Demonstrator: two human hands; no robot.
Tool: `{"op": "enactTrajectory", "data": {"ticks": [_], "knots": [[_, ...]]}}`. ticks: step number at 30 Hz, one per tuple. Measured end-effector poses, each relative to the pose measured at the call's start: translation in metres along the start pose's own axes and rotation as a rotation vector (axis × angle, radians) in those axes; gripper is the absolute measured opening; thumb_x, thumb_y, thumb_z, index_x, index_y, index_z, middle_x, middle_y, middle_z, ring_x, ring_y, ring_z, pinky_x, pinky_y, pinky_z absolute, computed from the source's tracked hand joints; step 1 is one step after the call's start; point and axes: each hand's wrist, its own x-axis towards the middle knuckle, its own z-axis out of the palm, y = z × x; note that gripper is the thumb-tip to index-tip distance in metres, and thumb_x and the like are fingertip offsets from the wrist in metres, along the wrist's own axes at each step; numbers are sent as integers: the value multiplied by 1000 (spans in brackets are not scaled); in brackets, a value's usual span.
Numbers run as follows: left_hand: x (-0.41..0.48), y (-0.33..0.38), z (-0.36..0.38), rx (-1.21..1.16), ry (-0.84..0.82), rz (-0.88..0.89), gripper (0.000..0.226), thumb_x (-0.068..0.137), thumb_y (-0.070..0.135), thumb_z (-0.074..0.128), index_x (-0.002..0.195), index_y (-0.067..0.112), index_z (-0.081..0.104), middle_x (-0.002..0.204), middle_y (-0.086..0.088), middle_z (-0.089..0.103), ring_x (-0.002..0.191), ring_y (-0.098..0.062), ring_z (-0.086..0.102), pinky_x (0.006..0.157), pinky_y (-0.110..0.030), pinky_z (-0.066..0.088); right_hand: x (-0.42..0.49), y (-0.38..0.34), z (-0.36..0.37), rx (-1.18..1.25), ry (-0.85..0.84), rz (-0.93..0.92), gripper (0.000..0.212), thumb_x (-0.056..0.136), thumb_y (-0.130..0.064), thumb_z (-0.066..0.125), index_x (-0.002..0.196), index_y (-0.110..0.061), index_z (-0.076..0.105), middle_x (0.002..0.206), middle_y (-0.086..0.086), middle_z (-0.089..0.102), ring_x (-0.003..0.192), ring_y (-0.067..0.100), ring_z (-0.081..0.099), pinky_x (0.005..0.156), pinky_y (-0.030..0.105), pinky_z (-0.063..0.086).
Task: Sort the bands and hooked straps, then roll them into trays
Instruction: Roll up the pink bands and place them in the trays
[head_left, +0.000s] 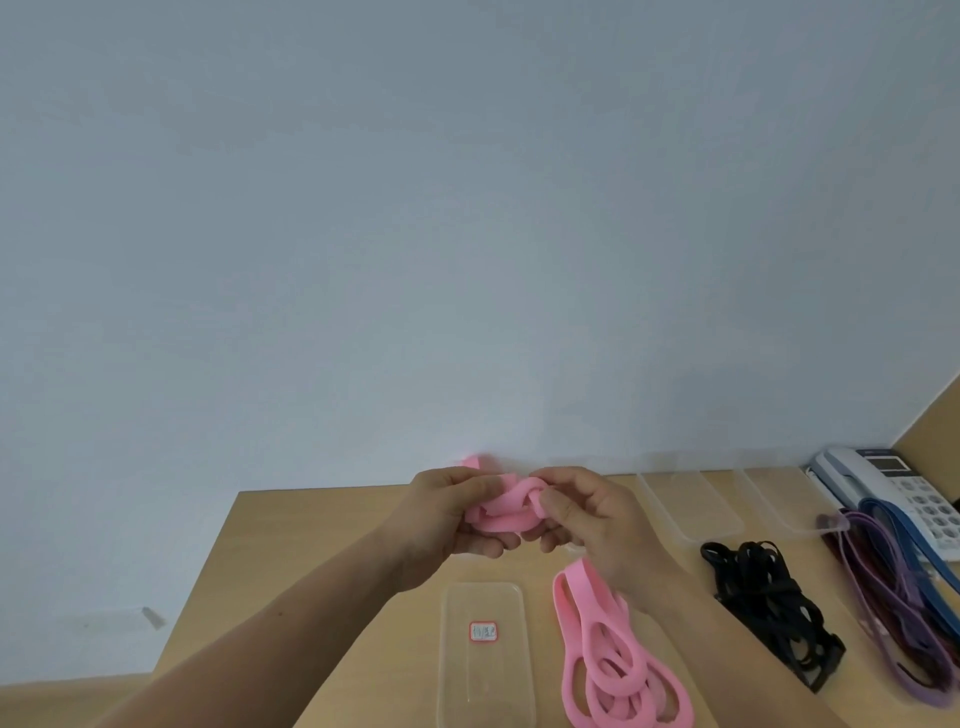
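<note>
Both hands are raised just above the far edge of the table (311, 571), close together, each gripping one pink band (506, 512) that is wound into a loose coil between them. The left hand (452, 512) has its fingers curled round the coil's left side, with a pink end poking out above its knuckles. The right hand (587, 514) pinches the coil's right side with curled fingers and thumb. Below the hands, a clear tray (457, 686) lies on the table, with a small red-edged label (483, 632) inside it; its writing is too small to read. Just right of this tray lies a heap of loose pink bands (597, 654), looped over one another and partly under the right wrist. Further right is a tangle of black straps (763, 597), stretching toward the near table edge. Beyond them, at the right edge, lie long purple bands (883, 587) mixed with darker red ones, and a blue band (904, 525) draped across a white phone (893, 483). Two more clear trays (696, 509) sit side by side at the back of the table against the pale wall (467, 208), between the right hand and the phone.
</note>
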Motion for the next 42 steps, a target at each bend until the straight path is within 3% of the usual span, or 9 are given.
{"op": "enactTrajectory", "data": {"ticks": [5,8,11,15,21,31,37,40,42], "knots": [[2,-2,1,-46,50,-8,25,93,23,66,96,-1,74,87,-24,72,71,-29,69,58,-29,56,4,7,7,-91,108,-86,18,96,-7,59,97,-20,72,77,10,74,67,28,72,57,28,55],[2,-2,-4,-32,64,-13,27,94,24,66,101,-2,72,88,-23,73,71,-29,69,59,-30,56,7,8,11,-159,73,-79,27,97,-14,60,96,-38,74,83,3,75,71,26,71,62,27,55],[1,-7,-12,27,83,-16,25,96,22,64,108,1,69,91,-22,73,72,-30,69,61,-31,56,9,9,13,-383,17,-118,33,89,-34,68,107,-61,63,100,-23,69,81,0,65,71,16,50],[0,-16,-27,80,92,-30,24,97,22,61,103,-1,67,80,-16,71,65,-26,65,55,-29,51,14,17,22,-718,-101,-223,49,73,-47,74,120,-43,60,114,-25,60,104,1,58,77,11,42],[-3,-41,-50,117,36,-104,25,99,16,47,88,3,66,74,-19,69,61,-26,63,49,-27,46,19,45,40,-941,-226,-185,46,71,-51,73,112,-39,58,102,-26,57,91,-7,52,74,10,40],[21,-88,-69,106,-26,-292,36,99,19,39,103,-8,62,80,-18,70,64,-29,65,52,-28,48,18,89,51,-1177,-205,-265,32,76,-38,58,101,-21,68,91,-11,67,78,6,60,67,22,51],[59,-96,-58,124,114,-320,29,101,27,40,103,4,58,88,-12,60,62,-29,66,51,-28,47,58,108,19,-1180,-206,-143,26,74,-32,60,95,-20,68,82,-10,66,71,9,59,66,24,51],[80,-97,-57,341,265,-271,29,102,29,41,120,12,57,101,-4,61,72,-20,67,61,-29,47,87,117,2,-1140,-231,-128,24,71,-27,64,94,-19,68,74,-16,59,66,13,59,62,25,51],[93,-99,-62,643,359,-223,42,101,29,43,140,13,48,129,-4,56,102,-21,64,84,-31,49,108,123,-6,-1163,-284,-111,25,73,-29,64,97,-19,67,72,-11,62,65,20,61,59,27,49]]}}
